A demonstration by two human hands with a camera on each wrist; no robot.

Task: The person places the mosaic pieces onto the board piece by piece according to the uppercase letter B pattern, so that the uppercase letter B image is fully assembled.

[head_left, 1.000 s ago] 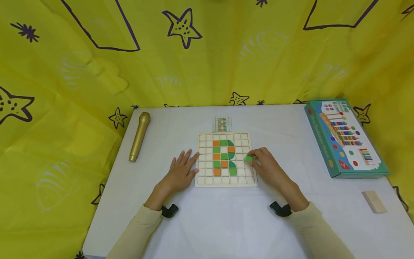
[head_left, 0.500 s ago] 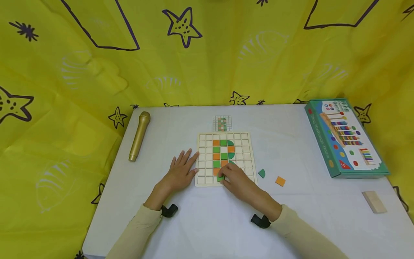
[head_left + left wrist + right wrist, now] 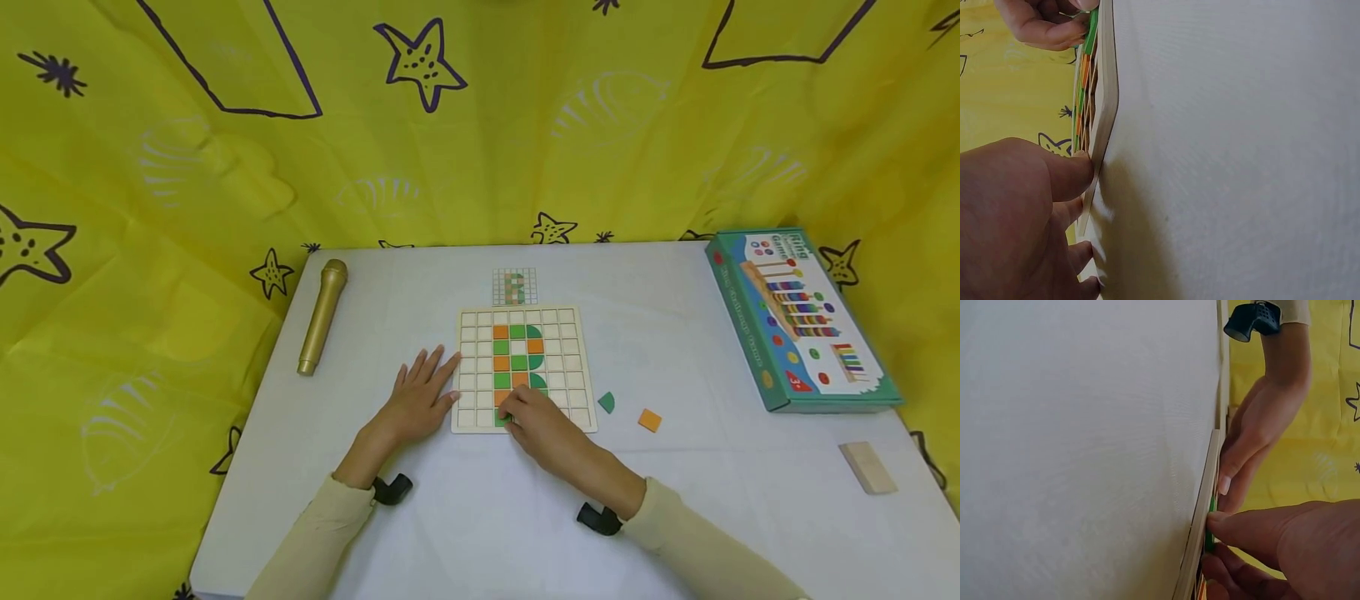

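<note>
A wooden grid board (image 3: 570, 358) lies mid-table, with orange and green tiles set in its cells in a letter-like pattern. My right hand (image 3: 543, 425) pinches a green square tile (image 3: 501, 419) between thumb and fingers at the board's bottom row, under the orange tile of the left column. The right wrist view shows that green tile (image 3: 1210, 534) by the thumb, close to the board's edge. My left hand (image 3: 412, 404) lies with fingers spread, its fingertips at the board's left edge. In the left wrist view its thumb (image 3: 1072, 175) touches the board's side.
A small pattern card (image 3: 514, 286) lies behind the board. To the right are a green quarter-circle tile (image 3: 607, 402), an orange square tile (image 3: 650, 420), a game box (image 3: 806, 325) and a wooden block (image 3: 868, 467). A gold microphone (image 3: 324, 317) lies at the left.
My right hand has carried the green tile from the board's right edge leftward to the bottom row. The quarter-circle and orange tile came into view as it moved. The left hand stayed put.
</note>
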